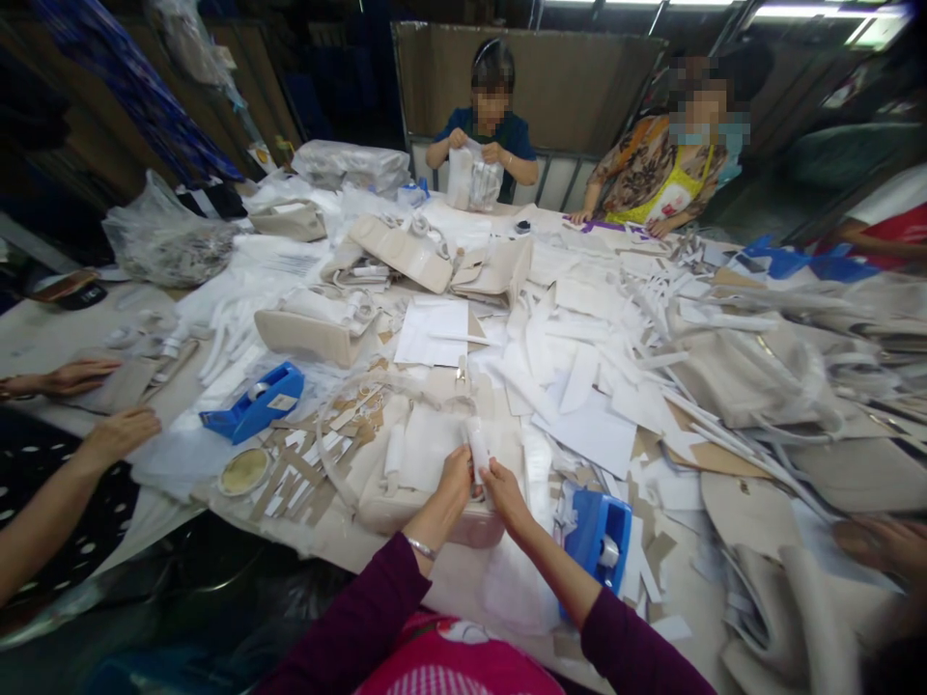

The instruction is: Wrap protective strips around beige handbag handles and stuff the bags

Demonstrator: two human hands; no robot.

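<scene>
A cream handbag (427, 439) lies in front of me near the table's edge, its thin strap (327, 454) looping out to the left. Over the bag's right side, a narrow white wrapping strip (478, 442) stands up between my hands. My left hand (455, 483) grips its lower left side with closed fingers. From the right, my right hand (505, 490) pinches the same strip between thumb and fingers. What the strip is wrapped around is hidden. A similar white wrapping sits at the bag's left side.
Blue tape dispensers stand left (262, 401) and right (600, 541) of the bag. A tape roll (244, 471) lies near cardboard scraps. White paper sheets (590, 425) and more cream bags (753, 372) cover the table. Co-workers sit opposite; a co-worker's hands (120, 434) are at left.
</scene>
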